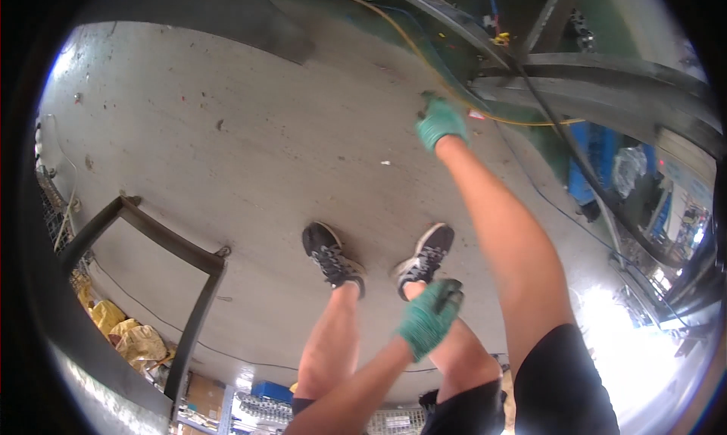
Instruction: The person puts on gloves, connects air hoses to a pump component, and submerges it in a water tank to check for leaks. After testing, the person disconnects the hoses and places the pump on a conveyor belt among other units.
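Fingers (435,115) of right hand (441,123) curled in green knit glove, grip unclear, reaching toward yellow cable (424,56) and grey steel beam (606,75) just beyond. Left hand (430,315) loosely cupped, empty. Could snag trailing cable or trip; smooth dusty concrete floor (227,147) below.

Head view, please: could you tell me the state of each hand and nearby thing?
Right hand: gloved, stretched toward the yellow cable, seemingly empty.
Left hand: gloved, curled, holding nothing visible.
Yellow cable: lying slack on the floor.
Metal frame: standing on the floor.
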The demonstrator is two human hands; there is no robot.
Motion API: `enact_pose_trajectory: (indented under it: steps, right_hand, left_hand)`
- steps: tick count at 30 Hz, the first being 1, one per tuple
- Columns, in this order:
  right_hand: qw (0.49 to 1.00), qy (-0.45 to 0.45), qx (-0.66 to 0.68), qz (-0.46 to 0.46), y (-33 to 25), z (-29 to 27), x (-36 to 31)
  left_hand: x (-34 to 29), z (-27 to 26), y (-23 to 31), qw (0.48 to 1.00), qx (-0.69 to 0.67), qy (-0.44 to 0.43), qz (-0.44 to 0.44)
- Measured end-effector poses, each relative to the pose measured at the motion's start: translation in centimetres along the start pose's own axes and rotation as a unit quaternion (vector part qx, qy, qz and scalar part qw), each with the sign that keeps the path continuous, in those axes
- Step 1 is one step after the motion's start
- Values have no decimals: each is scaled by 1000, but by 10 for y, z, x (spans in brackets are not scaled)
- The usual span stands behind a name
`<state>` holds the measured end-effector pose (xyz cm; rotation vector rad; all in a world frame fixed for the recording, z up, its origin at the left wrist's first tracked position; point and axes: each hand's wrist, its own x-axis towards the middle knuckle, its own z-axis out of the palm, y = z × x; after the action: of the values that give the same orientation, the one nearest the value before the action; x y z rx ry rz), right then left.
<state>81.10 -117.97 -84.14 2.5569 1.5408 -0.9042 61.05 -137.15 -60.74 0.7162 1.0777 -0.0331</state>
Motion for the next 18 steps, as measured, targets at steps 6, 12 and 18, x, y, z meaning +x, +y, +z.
enact_pose_trajectory:
  steps: [6,12,18]
  right_hand:
    - [959,-130,245,55,-79,-55,-182]
    - [286,-393,867,113,-25,-69,-331]
    - [714,-495,488,85,-174,-231,-444]
  left_hand:
    - [-22,-17,-57,973,-174,152,23]
    - [-131,-47,-15,924,-249,238,167]
    - [-398,-119,-94,867,-188,457,72]
